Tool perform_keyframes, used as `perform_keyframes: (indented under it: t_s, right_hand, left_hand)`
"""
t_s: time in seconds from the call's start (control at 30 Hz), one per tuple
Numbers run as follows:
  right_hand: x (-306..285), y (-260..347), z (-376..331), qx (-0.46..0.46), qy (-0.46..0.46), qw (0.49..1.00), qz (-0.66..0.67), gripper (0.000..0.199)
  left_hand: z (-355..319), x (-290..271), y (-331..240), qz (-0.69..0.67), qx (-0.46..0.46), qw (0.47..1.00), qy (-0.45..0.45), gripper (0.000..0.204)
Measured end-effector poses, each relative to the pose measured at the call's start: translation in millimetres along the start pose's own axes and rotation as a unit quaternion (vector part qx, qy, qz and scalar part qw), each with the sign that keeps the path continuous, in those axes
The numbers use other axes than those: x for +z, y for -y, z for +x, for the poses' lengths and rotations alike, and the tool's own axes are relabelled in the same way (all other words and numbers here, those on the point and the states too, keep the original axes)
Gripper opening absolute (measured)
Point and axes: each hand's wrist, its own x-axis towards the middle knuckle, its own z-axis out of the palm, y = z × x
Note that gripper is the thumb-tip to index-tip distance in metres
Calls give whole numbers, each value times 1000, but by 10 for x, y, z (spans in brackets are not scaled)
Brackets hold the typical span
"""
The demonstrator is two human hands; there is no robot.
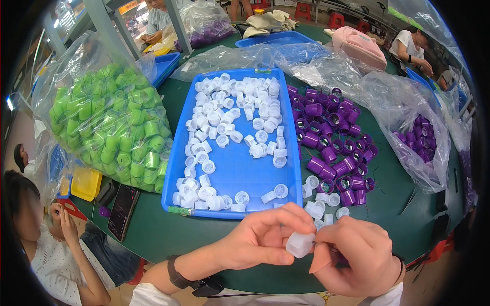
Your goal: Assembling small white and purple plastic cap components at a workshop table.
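My left hand (260,238) pinches a translucent white plastic cap (300,245) between thumb and fingers, near the table's front edge. Right beside it, my right hand (357,255) is closed, its fingertips at the cap's right side. What those fingertips grip is mostly hidden; a bit of purple shows under the curled fingers. Just beyond my hands is a blue tray (240,176) with many similar white caps (237,104) scattered in it. To the tray's right lie many purple plastic cups (334,148), some with thin wires. Several loose white caps (320,208) sit between them and my hands.
A clear bag of green cups (117,122) stands left of the tray. A phone (124,211) and a yellow tray (86,183) lie at the left edge. On the right rests an open clear bag (408,137) with purple cups. Co-workers sit around the table.
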Motion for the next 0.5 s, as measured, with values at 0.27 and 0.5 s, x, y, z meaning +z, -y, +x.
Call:
perform_keyframes:
  t_s: [0.27, 0.5]
  right_hand:
    - [-74, 26, -12, 49, 14, 995, 90, 30]
    - [-67, -1, -1, 74, 8, 988, 135, 33]
  left_hand:
    - [19, -14, 33, -57, 19, 998, -14, 40]
    - [7, 0, 3, -95, 1, 993, -69, 42]
